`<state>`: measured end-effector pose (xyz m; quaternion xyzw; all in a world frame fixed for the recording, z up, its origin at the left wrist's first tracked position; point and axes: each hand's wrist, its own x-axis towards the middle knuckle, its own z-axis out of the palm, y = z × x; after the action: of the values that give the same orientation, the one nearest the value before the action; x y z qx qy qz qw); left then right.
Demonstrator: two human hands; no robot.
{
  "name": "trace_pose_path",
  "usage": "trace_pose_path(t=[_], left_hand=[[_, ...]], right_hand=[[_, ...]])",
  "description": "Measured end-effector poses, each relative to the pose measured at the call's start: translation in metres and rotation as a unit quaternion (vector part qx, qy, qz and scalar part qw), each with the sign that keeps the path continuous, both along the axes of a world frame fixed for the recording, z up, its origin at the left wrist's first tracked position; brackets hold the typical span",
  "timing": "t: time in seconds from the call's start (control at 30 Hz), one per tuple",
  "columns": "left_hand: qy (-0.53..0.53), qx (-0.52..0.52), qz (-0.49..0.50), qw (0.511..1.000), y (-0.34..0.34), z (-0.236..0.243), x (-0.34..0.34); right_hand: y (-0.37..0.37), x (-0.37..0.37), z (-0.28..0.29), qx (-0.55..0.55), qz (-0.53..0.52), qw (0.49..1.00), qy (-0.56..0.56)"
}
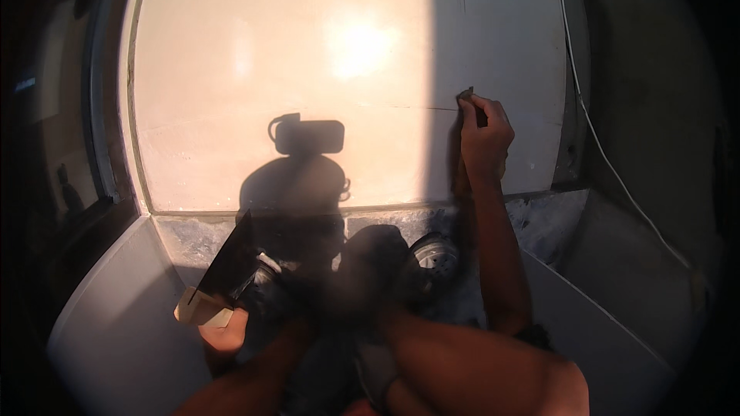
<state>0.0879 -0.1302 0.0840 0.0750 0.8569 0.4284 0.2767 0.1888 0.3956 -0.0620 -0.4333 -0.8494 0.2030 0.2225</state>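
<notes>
My left hand (224, 333) is closed round the light wooden handle (199, 308) of a tool with a wide, flat, dark blade (225, 256). It looks like a handsaw, though shade hides the blade's edge. On the right, my right hand (487, 132) pinches a small dark piece (465, 94) between thumb and fingertips, against or just above a large pale panel (501, 46). The piece is too small to name. From near these fingertips a thin dark line runs leftward across the panel.
Bright sunlight and my shadow (297, 177) fall on the panel. A greyish strip (193, 235) borders its near edge, beside my perforated shoes (435, 258). A white cable (590, 119) hangs along the right. Dark framing (100, 108) stands at the left.
</notes>
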Motion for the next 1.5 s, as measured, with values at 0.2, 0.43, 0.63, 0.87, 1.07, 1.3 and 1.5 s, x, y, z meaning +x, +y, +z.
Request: trace_pose_path(t=[0.2, 0.43, 0.63, 0.87, 1.07, 1.3, 1.5], left_hand=[[-0.033, 0.023, 0.028, 0.999, 0.009, -0.002, -0.005], [-0.025, -0.006, 0.072, 0.997, -0.002, 0.011, 0.008], [-0.066, -0.015, 0.179, 0.982, -0.001, 0.022, 0.02], [-0.056, -0.084, 0.104, 0.989, -0.034, 0.03, 0.034], [-0.131, -0.099, 0.273, 0.948, -0.036, 0.036, 0.059], [-0.16, -0.13, 0.331, 0.921, -0.04, 0.022, 0.059], [-0.177, -0.128, 0.326, 0.92, -0.035, 0.018, 0.055]], right_hand=[[-0.119, -0.065, 0.014, -0.035, 0.23, 0.967, 0.108], [-0.014, -0.016, 0.018, 0.124, 0.378, 0.917, 0.018], [-0.044, -0.059, 0.005, 0.01, 0.014, 1.0, -0.004], [-0.146, -0.197, -0.017, -0.056, 0.531, 0.835, 0.131], [-0.056, -0.273, -0.004, -0.101, 0.216, 0.951, 0.196], [-0.143, -0.129, -0.014, -0.182, 0.614, 0.759, 0.118], [0.085, -0.234, -0.011, -0.044, 0.104, 0.976, 0.184]])
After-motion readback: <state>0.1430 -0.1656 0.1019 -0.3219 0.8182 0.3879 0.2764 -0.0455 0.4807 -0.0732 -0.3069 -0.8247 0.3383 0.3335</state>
